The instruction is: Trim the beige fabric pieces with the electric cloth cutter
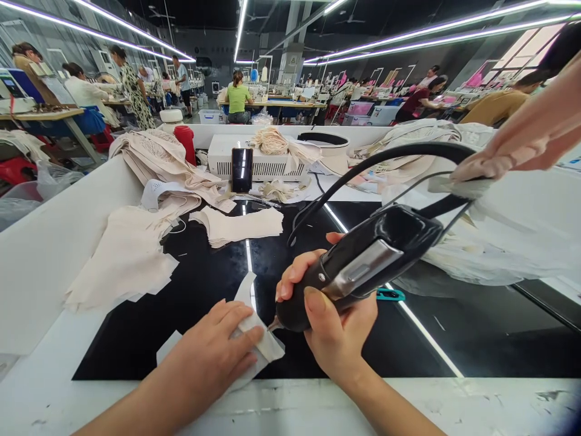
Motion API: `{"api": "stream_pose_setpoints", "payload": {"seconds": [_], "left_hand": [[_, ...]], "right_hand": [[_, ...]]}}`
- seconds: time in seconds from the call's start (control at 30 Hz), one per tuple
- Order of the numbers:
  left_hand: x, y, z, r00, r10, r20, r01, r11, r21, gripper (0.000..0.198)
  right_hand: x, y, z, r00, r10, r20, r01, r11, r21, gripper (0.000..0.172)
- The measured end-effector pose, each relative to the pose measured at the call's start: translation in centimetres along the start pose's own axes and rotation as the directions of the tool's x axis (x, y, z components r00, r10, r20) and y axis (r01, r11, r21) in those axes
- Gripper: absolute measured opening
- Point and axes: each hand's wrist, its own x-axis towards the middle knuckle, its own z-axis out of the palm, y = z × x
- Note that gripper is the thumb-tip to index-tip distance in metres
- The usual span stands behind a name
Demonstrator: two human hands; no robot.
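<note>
My right hand (338, 321) is wrapped round a black handheld tool (363, 266) with a silver lever on its side and a pointed metal tip. The tip slants down and left, touching or very close to a folded piece of whitish fabric (267, 346). My left hand (222, 339) grips that fabric from the left, its fingers bent over the fold and partly covering it. Beneath both hands lies a glossy black mat (136, 345). A black hose (363, 166) arches up from the mat and passes behind the tool.
Another person's hand (494, 154) reaches in at upper right, at the hose. Beige fabric pieces (122, 254) are stacked at left, with a cream strip pile (240, 225) further back. A phone (241, 169) leans on a white box (218, 154). A teal cutter (391, 294) lies right.
</note>
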Motion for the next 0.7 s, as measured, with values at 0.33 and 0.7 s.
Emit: {"api": "stream_pose_setpoints", "payload": {"seconds": [0.33, 0.7], "left_hand": [[-0.2, -0.6, 0.0, 1.0, -0.013, 0.004, 0.013, 0.999, -0.03, 0.03], [0.0, -0.5, 0.2, 0.999, -0.022, -0.027, 0.021, 0.999, -0.029, 0.037]], "right_hand": [[0.1, 0.3, -0.2, 1.0, -0.015, -0.016, 0.015, 1.0, -0.004, 0.032], [0.5, 1.3, 0.1, 0.999, 0.005, -0.033, -0.006, 0.999, -0.04, 0.026]]}}
